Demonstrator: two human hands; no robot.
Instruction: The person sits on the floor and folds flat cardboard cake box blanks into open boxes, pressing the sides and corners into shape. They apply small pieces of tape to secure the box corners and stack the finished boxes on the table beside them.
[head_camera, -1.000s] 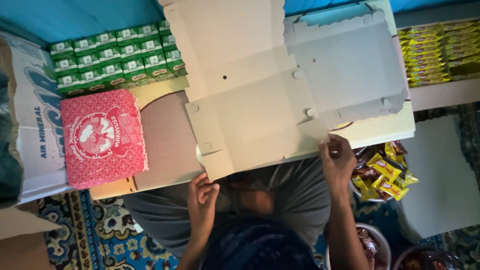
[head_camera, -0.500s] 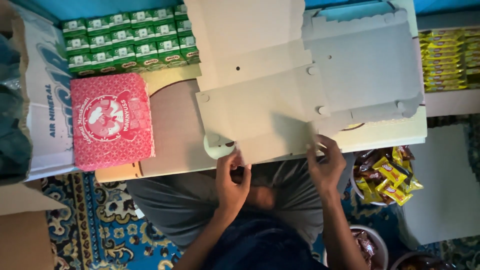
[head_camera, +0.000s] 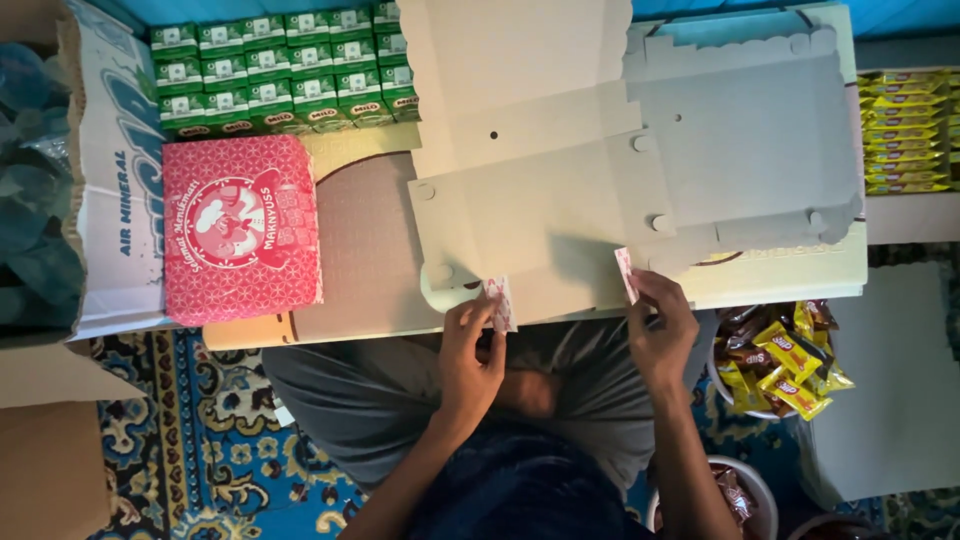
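At the far left of the frame a white carton with blue lettering lay flattened on its side, and beside it, still in the left third, a closed pink patterned box rested on the low table. Above the pink box, along the upper left edge, small green drink cartons stood packed in tight rows.

Across the middle and upper right of the frame lay a flat, unfolded grey cardboard box blank, its plain inner side up, with a pale stack of similar sheets under it. Its near edge ran along the table's lower edge, just above the person's lap.

The left hand, at lower centre, was raised to that near edge. Its thumb and fingertips were pinched on a small side tab of the blank, whose pink printed face showed where it was turned up. The other fingers were curled in close together.

A little further right, the right hand did the same at the other tab, thumb and forefinger nipping the thin flap and holding it upright, the remaining fingers folded beneath.

At lower right, beside the person's knee, a bowl of yellow and brown snack packets sat on the floor, and yellow packets were stacked at the far right edge.
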